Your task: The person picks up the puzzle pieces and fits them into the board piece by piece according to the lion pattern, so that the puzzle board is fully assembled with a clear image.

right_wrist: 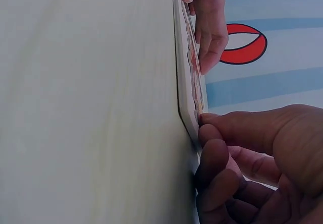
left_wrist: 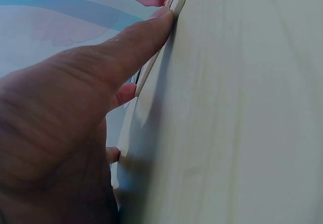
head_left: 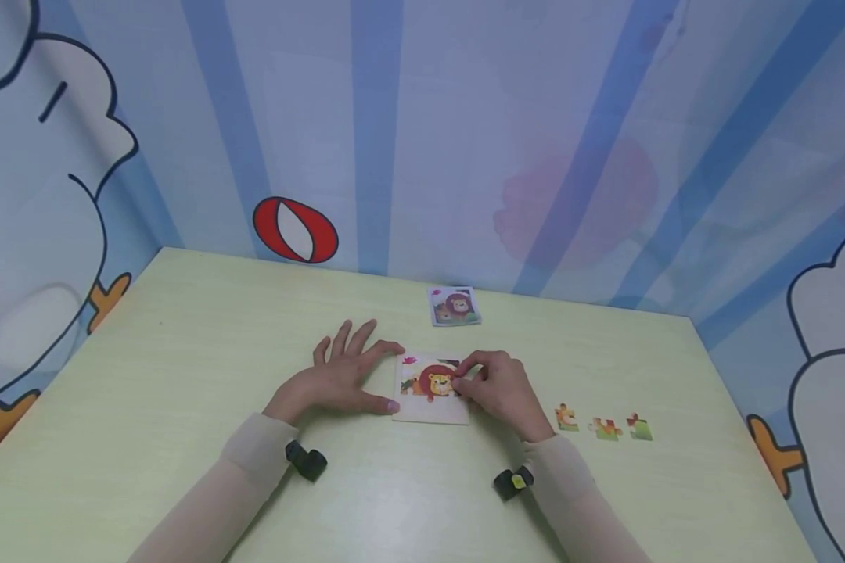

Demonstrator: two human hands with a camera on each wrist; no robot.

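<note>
A square white puzzle board (head_left: 431, 413) lies on the table, its upper part filled with joined pieces that form a lion picture (head_left: 433, 381). At its left side, my left hand (head_left: 334, 383) has the fingers spread; thumb and index finger touch the board's lower and upper left corners. My right hand (head_left: 503, 391) is at the right edge, thumb and index finger pinching a puzzle piece at the lion's right side, mostly hidden by the fingertips. In the right wrist view the board (right_wrist: 186, 93) shows edge-on, with the right fingertips (right_wrist: 207, 120) against its surface.
Three loose puzzle pieces lie right of my right hand: one orange piece (head_left: 566, 417), another orange and green (head_left: 606, 428), and a green one (head_left: 640, 428). Behind the board is a lion picture card (head_left: 454, 306). A printed cloth backdrop (head_left: 436, 141) stands along the table's (head_left: 204, 336) far edge.
</note>
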